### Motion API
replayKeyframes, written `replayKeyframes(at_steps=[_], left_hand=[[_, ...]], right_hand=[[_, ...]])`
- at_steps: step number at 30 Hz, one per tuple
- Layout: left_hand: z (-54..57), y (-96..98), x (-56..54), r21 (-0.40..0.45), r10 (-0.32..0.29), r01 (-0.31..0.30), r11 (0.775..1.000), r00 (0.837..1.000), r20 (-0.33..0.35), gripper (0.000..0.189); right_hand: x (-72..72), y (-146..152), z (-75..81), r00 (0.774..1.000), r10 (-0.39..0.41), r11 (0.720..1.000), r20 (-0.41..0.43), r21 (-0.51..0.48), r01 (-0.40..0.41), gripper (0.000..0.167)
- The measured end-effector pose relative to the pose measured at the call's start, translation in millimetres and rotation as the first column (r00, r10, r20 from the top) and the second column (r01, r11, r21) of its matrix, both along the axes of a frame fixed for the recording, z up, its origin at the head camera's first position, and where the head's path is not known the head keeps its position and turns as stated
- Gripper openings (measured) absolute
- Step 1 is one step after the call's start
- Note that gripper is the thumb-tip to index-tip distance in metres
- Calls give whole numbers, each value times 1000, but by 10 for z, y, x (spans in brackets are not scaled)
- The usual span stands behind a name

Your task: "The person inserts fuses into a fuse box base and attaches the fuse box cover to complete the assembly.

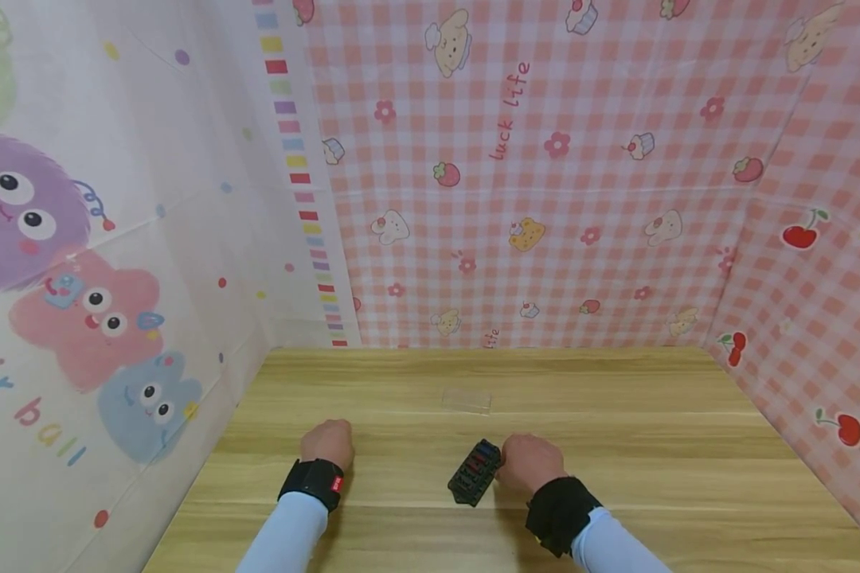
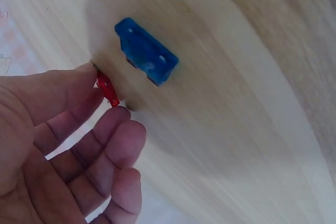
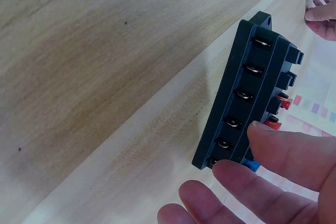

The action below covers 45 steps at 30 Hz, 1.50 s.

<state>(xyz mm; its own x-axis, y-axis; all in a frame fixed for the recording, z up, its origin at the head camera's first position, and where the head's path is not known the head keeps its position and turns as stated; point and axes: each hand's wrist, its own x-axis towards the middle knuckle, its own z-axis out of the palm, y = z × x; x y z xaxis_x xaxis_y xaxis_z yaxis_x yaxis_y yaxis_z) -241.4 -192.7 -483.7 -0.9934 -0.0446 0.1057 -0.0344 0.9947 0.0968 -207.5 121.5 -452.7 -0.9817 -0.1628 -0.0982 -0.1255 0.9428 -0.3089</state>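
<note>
My left hand (image 1: 329, 442) is low at the table, left of centre. In the left wrist view its thumb and fingertips pinch a small red blade fuse (image 2: 107, 88). Close beside them a translucent blue blade fuse (image 2: 147, 51) lies on the wood. With thumb and index finger, my right hand (image 1: 533, 461) holds the near end of a black fuse box (image 1: 475, 473), which sits at a slant on the table. Metal terminals line its side in the right wrist view. Red fuses (image 3: 272, 125) and a blue fuse (image 3: 252, 164) are seated in its slots; several other slots show no fuse.
A clear plastic cover (image 1: 466, 400) lies on the wooden table (image 1: 616, 398) beyond the fuse box. Patterned cloth walls (image 1: 545, 270) enclose the table at the back and both sides.
</note>
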Motion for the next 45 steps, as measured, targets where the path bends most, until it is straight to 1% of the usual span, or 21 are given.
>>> replayKeyframes(at_steps=[4,8,10,14,17,19,22,25,31,36,43,45], left_hand=[[5,12,-1,2,-28,28,1000,999,23,11],[5,24,8,19,-62,61,998,998,28,10],[2,26,15,29,-66,66,997,997,33,8],[-18,16,18,31,-32,31,999,999,9,8],[-47,0,11,33,4,-3,999,1000,-21,13],[-67,-12,3,36,17,-16,999,999,-30,14],[-82,-18,-1,25,11,-10,1000,999,-34,13],[-69,-13,-7,17,3,-2,1000,1000,-31,12],[14,24,-4,39,3,-2,999,1000,-15,11],[70,40,25,40,-8,9,999,1000,-29,12],[5,4,-26,48,-13,14,999,1000,-21,11],[15,4,-24,59,-14,15,998,1000,-18,11]], right_hand=[[-7,2,-8,1000,-5,1000,5,-1,5,14],[-11,3,-17,1000,-1,1000,3,0,1,15],[-12,1,-16,1000,0,1000,4,0,0,15],[-12,-3,-5,1000,1,1000,17,-2,-1,14],[-10,-5,8,1000,2,1000,26,0,-2,13],[-7,-5,17,1000,1,1000,26,2,-1,13],[-6,-3,20,1000,4,1000,21,2,-4,14],[-7,0,27,1000,14,1000,7,13,-14,14],[-22,-5,62,1000,29,999,-13,33,-28,15],[-31,-13,86,1000,23,999,-5,30,-23,15],[-14,-12,87,999,32,999,-34,36,-31,15],[-12,-13,89,999,34,999,-33,40,-33,15]])
